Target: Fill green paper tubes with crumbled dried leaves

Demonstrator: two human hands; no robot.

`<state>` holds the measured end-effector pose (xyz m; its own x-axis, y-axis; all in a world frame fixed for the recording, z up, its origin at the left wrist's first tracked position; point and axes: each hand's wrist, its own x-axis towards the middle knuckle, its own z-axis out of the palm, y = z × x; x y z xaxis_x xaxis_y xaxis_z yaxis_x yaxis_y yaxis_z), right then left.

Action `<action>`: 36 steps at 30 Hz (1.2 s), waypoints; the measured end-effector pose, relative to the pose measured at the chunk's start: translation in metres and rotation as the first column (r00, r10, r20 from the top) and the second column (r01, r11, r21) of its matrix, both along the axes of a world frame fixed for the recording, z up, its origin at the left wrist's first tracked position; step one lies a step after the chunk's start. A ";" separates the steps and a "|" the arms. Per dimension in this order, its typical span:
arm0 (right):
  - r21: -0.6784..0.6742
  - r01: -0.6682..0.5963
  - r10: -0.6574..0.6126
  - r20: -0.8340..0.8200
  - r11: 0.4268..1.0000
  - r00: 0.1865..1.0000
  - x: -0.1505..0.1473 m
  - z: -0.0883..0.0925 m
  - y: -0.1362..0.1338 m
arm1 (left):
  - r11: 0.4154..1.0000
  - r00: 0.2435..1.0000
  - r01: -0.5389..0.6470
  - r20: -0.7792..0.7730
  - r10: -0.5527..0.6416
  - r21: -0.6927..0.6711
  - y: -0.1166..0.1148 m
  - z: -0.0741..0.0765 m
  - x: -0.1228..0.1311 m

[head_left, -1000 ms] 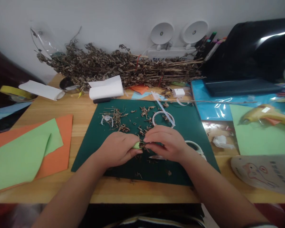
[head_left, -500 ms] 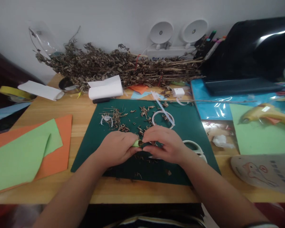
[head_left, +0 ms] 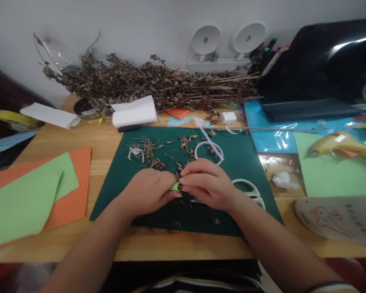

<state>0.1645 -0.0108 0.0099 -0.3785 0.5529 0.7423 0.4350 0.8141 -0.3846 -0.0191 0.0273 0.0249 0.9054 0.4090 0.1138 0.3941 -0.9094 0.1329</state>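
Observation:
My left hand (head_left: 154, 190) is closed around a small light-green piece (head_left: 175, 187) above the green cutting mat (head_left: 118, 183). Dark dried bits show at the green piece's right end. The fingers of my right hand (head_left: 205, 183) are bent together and touch that end; what they pinch, if anything, is hidden. White-handled scissors (head_left: 250, 189) lie on the mat beside my right wrist, partly covered by my right hand. Dried leaf crumbs (head_left: 184, 142) and thin stems (head_left: 146, 149) are scattered beyond my hands, near a white ring (head_left: 197, 151) crossed by a pale strip.
A heap of dried plants (head_left: 125, 83) lines the wall. Green and orange sheets (head_left: 82, 183) lie left, beyond them yellow tape (head_left: 15, 118). At right are a yellow glue gun (head_left: 341, 144), a blue packet (head_left: 274, 140) and a beige board with a drawing (head_left: 338, 219).
My right fingers have drawn closer together and shifted slightly left against the end of the green piece. My left hand keeps its hold. The view has moved slightly.

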 end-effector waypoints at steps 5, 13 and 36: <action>-0.108 -0.103 0.101 -0.030 0.989 0.994 0.001 -0.004 0.002 | 1.000 0.996 -0.001 -0.084 0.002 0.018 0.000 0.002 0.003; -0.134 -0.118 0.106 -0.092 0.984 0.990 0.000 0.000 0.003 | 1.000 0.999 0.012 -0.039 -0.013 -0.024 0.000 -0.003 0.003; 0.055 -0.051 0.048 0.048 0.997 0.998 0.003 0.001 -0.001 | 0.999 0.997 0.008 0.081 -0.005 -0.040 0.001 -0.002 0.000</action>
<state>0.1676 -0.0117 0.0114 -0.4391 0.4903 0.7529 0.4100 0.8550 -0.3177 -0.0193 0.0281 0.0225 0.8966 0.4086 0.1705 0.3745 -0.9053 0.2004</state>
